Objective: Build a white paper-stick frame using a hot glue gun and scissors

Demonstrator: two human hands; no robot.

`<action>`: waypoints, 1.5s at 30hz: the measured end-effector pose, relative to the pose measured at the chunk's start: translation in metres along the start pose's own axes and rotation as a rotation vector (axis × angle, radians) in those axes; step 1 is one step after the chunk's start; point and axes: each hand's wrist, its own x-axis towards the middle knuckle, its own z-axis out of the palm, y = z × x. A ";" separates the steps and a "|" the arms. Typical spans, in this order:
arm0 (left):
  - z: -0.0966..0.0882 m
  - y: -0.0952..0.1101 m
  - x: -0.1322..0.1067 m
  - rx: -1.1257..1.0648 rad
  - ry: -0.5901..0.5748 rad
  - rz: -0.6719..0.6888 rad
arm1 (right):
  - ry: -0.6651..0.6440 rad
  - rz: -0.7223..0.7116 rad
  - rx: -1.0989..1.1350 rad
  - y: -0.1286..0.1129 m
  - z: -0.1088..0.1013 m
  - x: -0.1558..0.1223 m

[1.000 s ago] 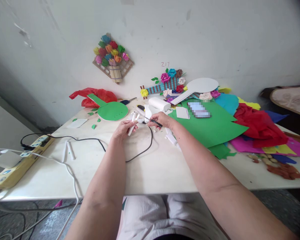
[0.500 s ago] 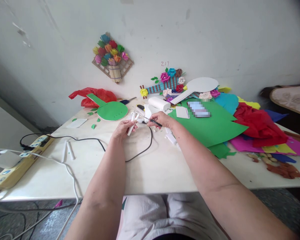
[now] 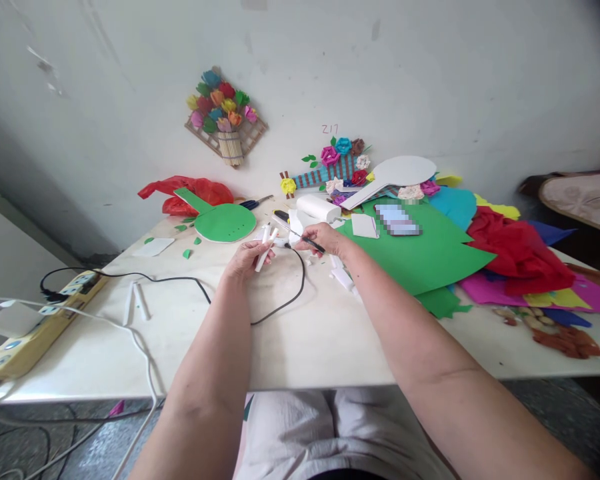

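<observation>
Between its thumb and fingers, my left hand [image 3: 250, 258] grips a pair of slim white strips [image 3: 266, 253], which slant upward away from me. My right hand [image 3: 322, 238] is closed around the black handle of a thin pointed tool [image 3: 314, 245]; its exact kind is unclear. The tool's narrow metal shaft reaches left, above the far ends of the strips. A white device on a black cord [image 3: 303, 267] lies between my hands, partly hidden. White scraps [image 3: 344, 276] rest beside my right wrist.
A green paddle-shaped board [image 3: 225, 222] lies left, near red plastic [image 3: 200, 192]. Green sheets [image 3: 425, 257], a phone [image 3: 397, 220] and a white roll [image 3: 319, 208] sit to the right. Two white strips [image 3: 141, 301] lie near the yellow power strip [image 3: 40, 330], whose cords cross the table.
The pointed tool has tilted, its tip now farther up and away from the white strips. My left hand has hardly moved.
</observation>
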 end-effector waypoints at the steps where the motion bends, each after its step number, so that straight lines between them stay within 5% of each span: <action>1: 0.000 0.000 0.000 -0.003 0.004 -0.007 | 0.014 0.010 -0.007 0.001 -0.001 0.001; 4: 0.001 0.000 0.000 -0.033 0.042 -0.040 | 0.146 0.041 -0.124 0.003 -0.004 0.004; 8: 0.002 -0.001 0.003 -0.084 0.097 -0.052 | 0.420 0.141 -0.590 0.004 -0.011 0.004; 12: 0.003 -0.005 0.007 -0.108 0.107 -0.038 | 0.453 0.290 -0.893 0.003 -0.015 0.001; 16: 0.001 -0.009 0.008 -0.111 0.092 -0.013 | 0.405 0.423 -0.924 0.007 -0.014 0.000; 25: 0.002 -0.006 0.007 -0.099 0.161 -0.015 | 0.292 0.458 -0.945 0.015 -0.013 0.003; 45: -0.004 -0.005 0.011 -0.205 0.323 0.024 | 0.399 0.449 -0.958 0.017 -0.010 0.000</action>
